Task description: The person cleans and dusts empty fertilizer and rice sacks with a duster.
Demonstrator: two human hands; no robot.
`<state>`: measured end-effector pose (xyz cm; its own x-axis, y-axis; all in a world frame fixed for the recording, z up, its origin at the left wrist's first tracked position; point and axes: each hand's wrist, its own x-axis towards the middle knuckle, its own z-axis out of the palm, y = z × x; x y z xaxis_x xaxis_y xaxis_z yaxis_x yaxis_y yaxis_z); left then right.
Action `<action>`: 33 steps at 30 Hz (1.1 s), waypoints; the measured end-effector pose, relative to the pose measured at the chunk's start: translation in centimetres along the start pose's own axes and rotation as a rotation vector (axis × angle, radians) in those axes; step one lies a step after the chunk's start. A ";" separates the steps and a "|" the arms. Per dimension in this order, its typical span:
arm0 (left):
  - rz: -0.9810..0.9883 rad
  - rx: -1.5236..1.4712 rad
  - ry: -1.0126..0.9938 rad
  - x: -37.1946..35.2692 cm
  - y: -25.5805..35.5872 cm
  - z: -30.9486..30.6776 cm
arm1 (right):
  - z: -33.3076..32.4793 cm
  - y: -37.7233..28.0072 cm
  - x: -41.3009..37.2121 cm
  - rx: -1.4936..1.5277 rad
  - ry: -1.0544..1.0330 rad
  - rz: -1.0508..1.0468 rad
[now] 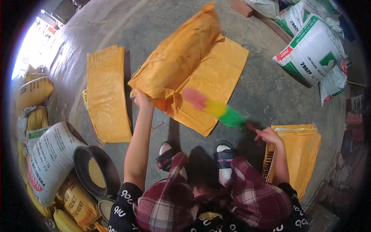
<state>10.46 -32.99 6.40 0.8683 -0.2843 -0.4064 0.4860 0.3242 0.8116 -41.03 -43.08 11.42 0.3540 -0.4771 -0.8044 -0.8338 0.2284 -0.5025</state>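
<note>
— Plaid trousers [216,193] and two sandals [225,156] sit right under the head camera. What have the hands got?

— The left hand [141,98] is clenched on a corner of an orange sack [181,54] and holds it up off the floor [262,96], in front of the knees. The right hand [268,135] is curled round the handle of a duster [214,108]. Its pink, yellow and green head is blurred at the sack's lower edge.

— Which step is that?

— Brushing the raised sack, I'd judge. The next stroke calls for a firm, taut hold with the left hand, so the duster can run along the cloth.

— And the counts?

— One duster and one sack held up. Three lots of orange sacks lie flat: a left pile [108,92], a middle sheet [224,73] and a right pile [301,147]. How many each pile holds, I cannot tell. One pan of grain [96,172] sits at lower left. At least three white bags [313,50] are at upper right.
</note>
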 end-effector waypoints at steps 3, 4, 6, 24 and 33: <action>-0.039 -0.114 0.259 1.1 -0.7 -3.3 | 3.0 1.1 3.2 -0.228 0.214 -0.066; -0.030 -0.108 0.306 1.1 -1.0 -4.7 | 3.2 0.8 3.3 -0.231 0.246 -0.071; -0.053 -0.025 0.441 1.3 -1.3 -7.1 | 3.5 1.4 3.5 -0.224 0.295 -0.078; -0.249 0.323 0.347 5.5 -1.8 -14.3 | 8.7 -1.1 3.7 -0.491 0.529 -0.412; -0.260 0.449 0.317 5.8 -2.4 -16.8 | 7.2 2.7 5.2 -0.512 0.461 -0.347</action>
<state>15.97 -20.25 -4.96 0.7477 0.0020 -0.6640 0.6566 -0.1515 0.7389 -38.39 -38.83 3.59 0.5121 -0.7809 -0.3577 -0.8392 -0.3662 -0.4020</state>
